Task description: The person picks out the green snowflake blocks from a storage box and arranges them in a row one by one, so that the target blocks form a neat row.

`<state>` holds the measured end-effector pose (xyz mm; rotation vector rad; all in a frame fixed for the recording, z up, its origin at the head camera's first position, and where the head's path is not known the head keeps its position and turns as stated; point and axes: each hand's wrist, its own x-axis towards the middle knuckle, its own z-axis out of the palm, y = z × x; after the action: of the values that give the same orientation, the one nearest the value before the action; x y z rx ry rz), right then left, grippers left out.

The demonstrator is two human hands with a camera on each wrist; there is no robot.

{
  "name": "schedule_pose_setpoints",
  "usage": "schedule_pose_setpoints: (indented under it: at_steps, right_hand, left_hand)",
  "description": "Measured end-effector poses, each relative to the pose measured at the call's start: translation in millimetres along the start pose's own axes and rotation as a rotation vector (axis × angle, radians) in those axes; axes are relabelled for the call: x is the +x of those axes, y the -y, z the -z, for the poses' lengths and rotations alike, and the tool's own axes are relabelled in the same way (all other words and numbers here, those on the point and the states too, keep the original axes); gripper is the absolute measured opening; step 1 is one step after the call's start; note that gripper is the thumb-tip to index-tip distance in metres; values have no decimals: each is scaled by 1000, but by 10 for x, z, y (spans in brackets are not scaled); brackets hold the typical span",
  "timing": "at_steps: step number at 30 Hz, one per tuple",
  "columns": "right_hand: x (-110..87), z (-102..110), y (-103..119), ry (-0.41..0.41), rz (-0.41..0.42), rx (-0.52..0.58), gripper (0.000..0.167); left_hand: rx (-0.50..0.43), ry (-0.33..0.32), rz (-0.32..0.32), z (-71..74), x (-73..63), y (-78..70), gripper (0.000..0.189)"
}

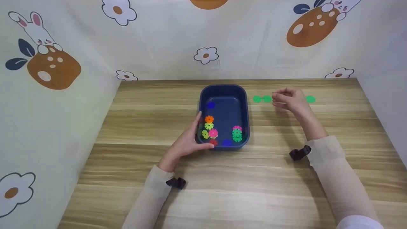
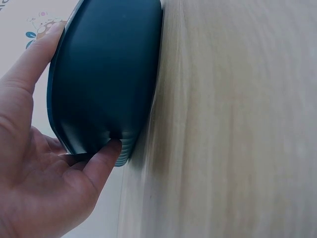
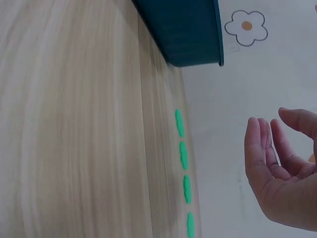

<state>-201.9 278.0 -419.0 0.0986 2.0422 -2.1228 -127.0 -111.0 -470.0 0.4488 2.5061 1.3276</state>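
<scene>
My left hand (image 1: pixel 188 140) holds the dark blue plastic bin (image 1: pixel 224 90) at its near left corner. The thumb lies along the front wall and the fingers lie along the left side, as the left wrist view also shows. Raised over a row of flat green snowflake discs (image 1: pixel 257 99) is my right hand (image 1: pixel 292 101), its fingers loosely bent. In the right wrist view nothing shows between the thumb and fingertips of this hand (image 3: pixel 285 173). Several green discs (image 3: pixel 184 155) lie in line on the table there; the hand hides part of the row in the head view.
Inside the bin lie more snowflake discs: an orange one (image 1: pixel 209 119), a pink one (image 1: pixel 213 133), a blue one (image 1: pixel 210 105) and several others, mostly near the front. The wooden table (image 1: pixel 152 127) ends at a patterned backdrop (image 1: pixel 165 41) behind and at the sides.
</scene>
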Motion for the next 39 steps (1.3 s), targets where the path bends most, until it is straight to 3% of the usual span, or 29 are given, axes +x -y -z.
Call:
schedule_pose_setpoints:
  at_steps: [19, 32, 39]
  right_hand:
    - [-90, -502, 75, 90, 54, -48, 8]
    - [-155, -873, 97, 197, 112, -162, 14]
    - [-190, -1036, 64, 265, 162, -313, 25]
  left_hand:
    - [-10, 0, -34, -5, 20, 15, 129]
    - [-21, -1, -24, 0, 2, 8, 130]
    - [-36, -5, -16, -4, -3, 5, 127]
